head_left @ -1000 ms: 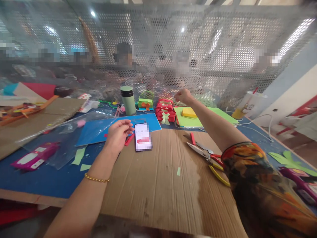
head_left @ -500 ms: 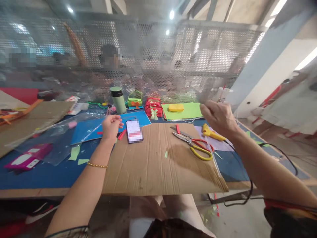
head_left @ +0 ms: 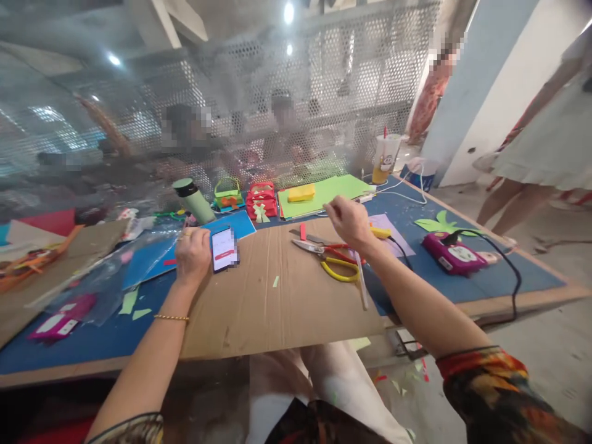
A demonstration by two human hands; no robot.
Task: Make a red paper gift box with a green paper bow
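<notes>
My left hand (head_left: pixel 192 254) is down beside the left edge of a phone (head_left: pixel 224 248) with a lit screen. Its fingers curl downward, and whatever is beneath them is hidden. My right hand (head_left: pixel 349 220) hovers in a loose fist over the right part of the cardboard sheet (head_left: pixel 259 308); I cannot see inside its fingers. Below and left of it lie scissors (head_left: pixel 340 269) with red and yellow handles, touching a small red strip (head_left: pixel 303 232). Behind my right wrist a yellow glue gun (head_left: pixel 380 232) is partly covered. A clear stick (head_left: pixel 363 287) rests near the scissors.
Along the back stand a green bottle (head_left: pixel 194 200), a small green bag (head_left: pixel 228 192), a red bag (head_left: pixel 261 200), green sheets (head_left: pixel 333 188) with a yellow block (head_left: pixel 301 193), and a drink cup (head_left: pixel 386 159). A magenta power strip (head_left: pixel 453 253) sits at right. A person (head_left: pixel 541 129) stands beyond.
The view has swung to the right. My left hand has come down beside the phone, where a red strip is no longer visible. My right hand has dropped closer to the scissors, still closed.
</notes>
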